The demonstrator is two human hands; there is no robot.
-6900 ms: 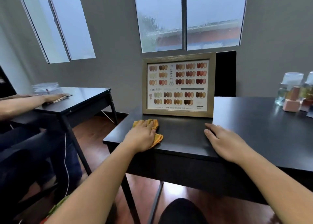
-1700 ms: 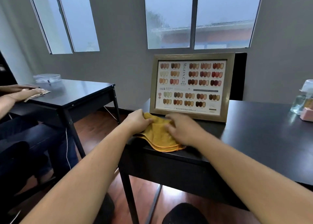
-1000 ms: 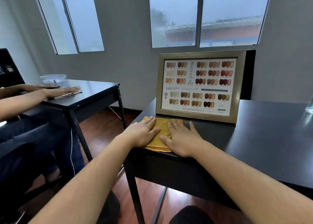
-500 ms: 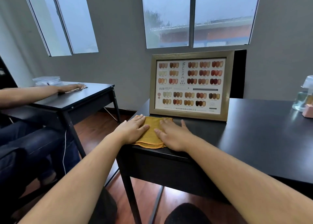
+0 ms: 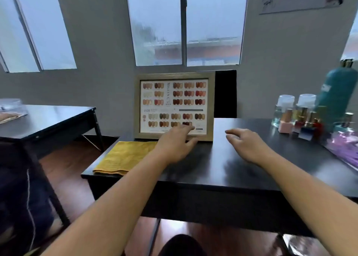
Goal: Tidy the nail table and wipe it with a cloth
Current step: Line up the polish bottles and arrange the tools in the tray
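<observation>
A folded yellow cloth (image 5: 126, 156) lies flat on the left end of the black nail table (image 5: 228, 170), with no hand on it. My left hand (image 5: 175, 143) hovers to the right of the cloth, fingers spread, its fingertips in front of the lower edge of the framed nail colour chart (image 5: 174, 105). Over the bare table top further right is my right hand (image 5: 245, 144), open with loosely curled fingers and holding nothing.
Nail polish bottles (image 5: 299, 120), two clear capped bottles and a tall teal bottle (image 5: 337, 93) stand at the table's right end, beside a purple item (image 5: 346, 147). A second black table (image 5: 46, 120) is at the left with another person's hand on it.
Both my hands have lifted off the yellow cloth and moved right. The cloth stays folded at the table's left end. The view has swung right, showing the bottles.
</observation>
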